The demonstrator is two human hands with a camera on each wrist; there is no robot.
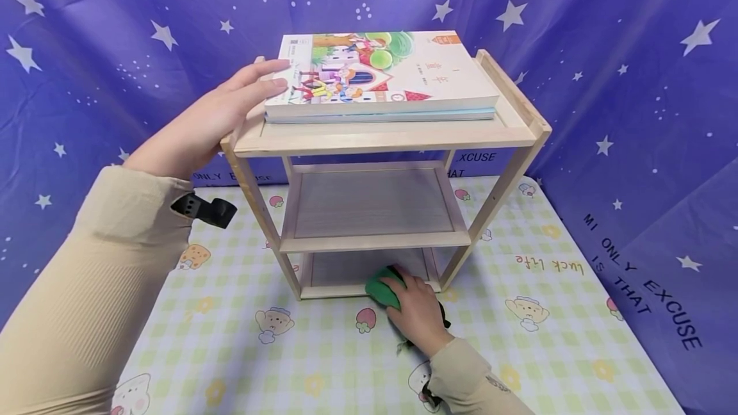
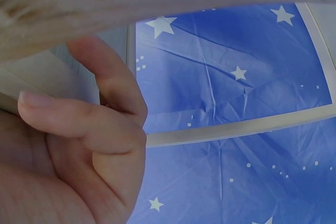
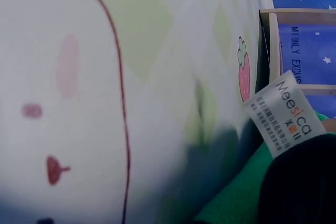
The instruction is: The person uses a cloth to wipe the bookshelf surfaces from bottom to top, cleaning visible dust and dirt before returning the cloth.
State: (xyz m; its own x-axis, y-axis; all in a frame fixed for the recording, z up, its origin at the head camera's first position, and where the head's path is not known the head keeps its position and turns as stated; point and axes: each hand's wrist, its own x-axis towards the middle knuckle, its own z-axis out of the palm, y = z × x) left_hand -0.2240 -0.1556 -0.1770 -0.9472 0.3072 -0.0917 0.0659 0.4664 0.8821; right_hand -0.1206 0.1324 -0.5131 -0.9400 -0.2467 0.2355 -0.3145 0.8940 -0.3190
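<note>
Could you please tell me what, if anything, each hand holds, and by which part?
The right hand grips a fuzzy green cloth by its top; the left hand grips a pale wooden shelf at its top left edge.

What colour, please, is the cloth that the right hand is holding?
The cloth is green, which shows best in the head view.

Head pic bright — R-wrist dim
</note>
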